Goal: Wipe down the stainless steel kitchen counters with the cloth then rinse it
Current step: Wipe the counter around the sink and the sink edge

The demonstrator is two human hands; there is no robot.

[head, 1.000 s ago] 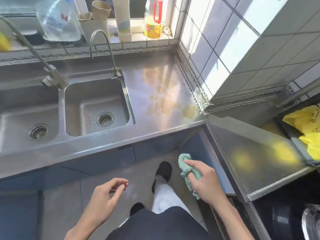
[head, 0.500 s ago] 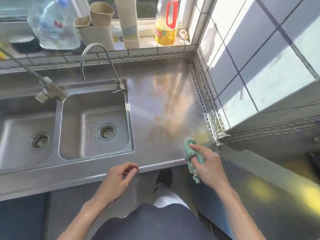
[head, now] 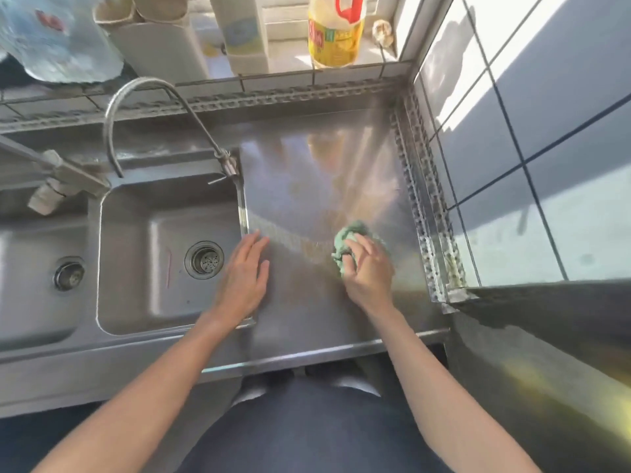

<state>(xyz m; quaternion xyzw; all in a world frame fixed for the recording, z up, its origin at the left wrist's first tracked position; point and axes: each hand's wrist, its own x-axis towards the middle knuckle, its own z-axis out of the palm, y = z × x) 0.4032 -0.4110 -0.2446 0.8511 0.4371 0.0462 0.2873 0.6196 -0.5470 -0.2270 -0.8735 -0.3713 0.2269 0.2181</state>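
A crumpled green cloth lies on the stainless steel counter right of the sink. My right hand grips the cloth and holds it down on the steel. With straight fingers, my left hand rests flat on the counter at the right rim of the sink basin. A curved faucet arches over the basin's back edge. Part of the cloth is hidden under my right hand.
A second basin with its own tap lies to the left. On the window ledge stand an oil bottle, a white carton and a water bottle. A tiled wall bounds the counter on the right.
Both hands rose from below the counter's front edge onto the counter. The right hand carried the cloth up onto the steel; the left hand opened and came to rest beside the sink.
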